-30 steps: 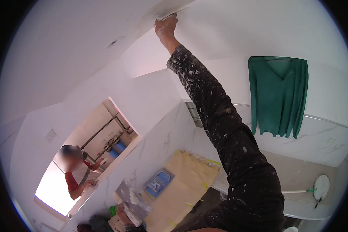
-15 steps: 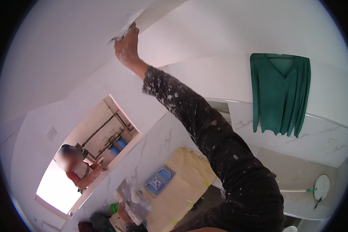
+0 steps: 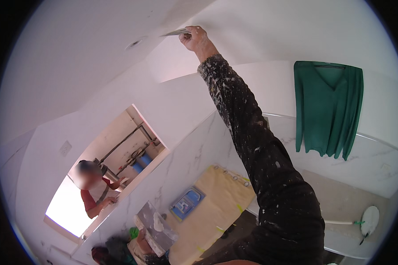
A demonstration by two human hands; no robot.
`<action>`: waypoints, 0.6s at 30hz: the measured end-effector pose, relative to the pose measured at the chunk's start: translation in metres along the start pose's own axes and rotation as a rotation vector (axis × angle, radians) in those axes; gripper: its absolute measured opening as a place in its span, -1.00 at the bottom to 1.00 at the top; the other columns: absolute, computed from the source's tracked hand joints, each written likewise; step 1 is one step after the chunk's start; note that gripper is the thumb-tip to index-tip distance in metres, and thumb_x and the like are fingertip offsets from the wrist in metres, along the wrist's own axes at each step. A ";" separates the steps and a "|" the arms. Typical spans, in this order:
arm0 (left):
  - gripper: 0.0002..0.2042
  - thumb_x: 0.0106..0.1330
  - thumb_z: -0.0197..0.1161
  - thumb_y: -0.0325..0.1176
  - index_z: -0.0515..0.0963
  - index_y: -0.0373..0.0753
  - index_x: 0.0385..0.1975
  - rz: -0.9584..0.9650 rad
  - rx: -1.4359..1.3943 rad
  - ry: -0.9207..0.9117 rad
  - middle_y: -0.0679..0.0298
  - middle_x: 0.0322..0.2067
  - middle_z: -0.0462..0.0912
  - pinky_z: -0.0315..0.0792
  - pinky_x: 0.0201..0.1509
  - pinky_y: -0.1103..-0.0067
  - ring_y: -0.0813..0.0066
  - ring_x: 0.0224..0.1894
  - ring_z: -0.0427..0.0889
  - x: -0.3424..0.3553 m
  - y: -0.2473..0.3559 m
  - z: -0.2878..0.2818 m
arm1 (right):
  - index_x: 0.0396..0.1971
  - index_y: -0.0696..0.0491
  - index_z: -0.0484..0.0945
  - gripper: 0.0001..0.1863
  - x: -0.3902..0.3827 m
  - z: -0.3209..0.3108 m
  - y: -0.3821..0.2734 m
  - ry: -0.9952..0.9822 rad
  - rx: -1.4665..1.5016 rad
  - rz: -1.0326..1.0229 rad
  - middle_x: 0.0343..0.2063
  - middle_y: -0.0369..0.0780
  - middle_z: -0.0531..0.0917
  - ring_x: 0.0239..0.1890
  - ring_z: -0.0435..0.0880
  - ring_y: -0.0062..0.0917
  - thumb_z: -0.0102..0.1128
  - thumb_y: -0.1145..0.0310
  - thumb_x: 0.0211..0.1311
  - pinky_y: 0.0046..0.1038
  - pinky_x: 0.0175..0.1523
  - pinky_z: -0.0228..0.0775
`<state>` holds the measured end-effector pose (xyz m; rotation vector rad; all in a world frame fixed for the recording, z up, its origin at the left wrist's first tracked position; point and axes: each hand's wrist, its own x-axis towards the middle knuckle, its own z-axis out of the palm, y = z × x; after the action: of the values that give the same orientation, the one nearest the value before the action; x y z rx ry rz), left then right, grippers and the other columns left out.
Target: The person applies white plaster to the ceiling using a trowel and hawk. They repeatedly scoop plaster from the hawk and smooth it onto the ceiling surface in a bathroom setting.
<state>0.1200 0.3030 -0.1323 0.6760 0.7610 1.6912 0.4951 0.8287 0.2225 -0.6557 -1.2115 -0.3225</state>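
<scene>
My right hand (image 3: 194,38) is raised overhead, its fingers closed round a wide, thin putty knife (image 3: 177,32) held near where the white ceiling meets the wall. The blade is seen nearly edge-on; whether it touches the surface I cannot tell. Left of it, a small round fitting or hole (image 3: 135,43) shows in the ceiling. Low in the view, my left hand (image 3: 141,240) grips the edge of a grey plaster hawk (image 3: 166,238) with a white lump of putty (image 3: 158,224) on it. Some of that hand's fingers are hidden. White specks cover my dark right sleeve.
Another person (image 3: 95,194) stands beyond the wall opening (image 3: 150,132). A green sweater (image 3: 329,110) hangs on the right wall. Below lies a yellowish covered surface (image 3: 216,194) with a blue flat package (image 3: 188,203). A round white disc (image 3: 369,221) is at lower right.
My right hand has moved right along the ceiling with the putty knife, uncovering the round fitting. The hawk stays low. The other person's hands have shifted.
</scene>
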 end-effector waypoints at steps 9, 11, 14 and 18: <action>-0.40 0.30 -0.02 -0.20 0.16 -0.34 0.32 0.012 -0.005 0.014 -0.07 0.17 0.42 0.39 0.24 0.14 -0.01 0.15 0.49 -0.008 0.001 -0.001 | -0.13 0.31 0.48 -0.67 0.040 0.008 -0.006 0.030 0.889 0.183 -0.27 -0.13 0.63 -0.22 0.54 -0.50 0.17 0.34 0.26 -0.48 -0.20 0.50; -0.40 0.30 -0.02 -0.20 0.16 -0.34 0.32 0.001 -0.006 0.012 -0.07 0.17 0.43 0.39 0.24 0.14 -0.01 0.15 0.50 -0.009 0.004 -0.001 | -0.11 0.31 0.45 -0.70 0.047 0.005 -0.003 -0.056 0.946 0.237 -0.25 -0.13 0.60 -0.21 0.50 -0.50 0.12 0.39 0.30 -0.47 -0.22 0.48; -0.40 0.30 -0.02 -0.21 0.17 -0.34 0.32 -0.013 0.001 0.000 -0.07 0.17 0.43 0.40 0.24 0.15 -0.01 0.15 0.50 -0.007 0.011 0.001 | -0.13 0.31 0.47 -0.75 0.052 -0.013 -0.011 -0.058 0.724 0.179 -0.24 -0.13 0.61 -0.22 0.49 -0.50 0.09 0.43 0.31 -0.47 -0.21 0.48; -0.41 0.30 -0.01 -0.22 0.18 -0.35 0.31 -0.023 -0.032 -0.004 -0.06 0.15 0.45 0.42 0.22 0.16 0.00 0.12 0.52 0.001 0.019 0.008 | -0.17 0.30 0.50 -0.79 0.056 -0.054 -0.041 -0.025 0.486 0.085 -0.24 -0.12 0.63 -0.23 0.51 -0.48 0.07 0.46 0.32 -0.48 -0.21 0.48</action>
<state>0.1143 0.3017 -0.1122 0.6456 0.7351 1.6775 0.5325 0.7694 0.2764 -0.2871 -1.2228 0.0557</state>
